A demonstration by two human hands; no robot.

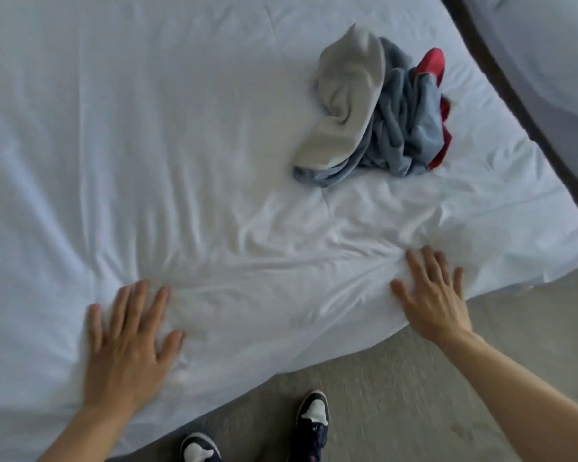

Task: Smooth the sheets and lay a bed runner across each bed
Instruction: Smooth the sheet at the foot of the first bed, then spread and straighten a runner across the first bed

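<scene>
A white sheet covers the bed and fills most of the view, creased across its near part. My left hand lies flat on the sheet near the front edge, fingers spread. My right hand presses flat on the sheet close to the bed's near right corner, fingers apart. Neither hand holds anything. A bunched heap of cloth, grey, blue and red, lies on the sheet beyond my right hand; I cannot tell whether it is the bed runner.
Grey carpet runs along the bed's near side, where my two dark shoes stand. A dark gap at the right separates this bed from a second white bed in the top right corner.
</scene>
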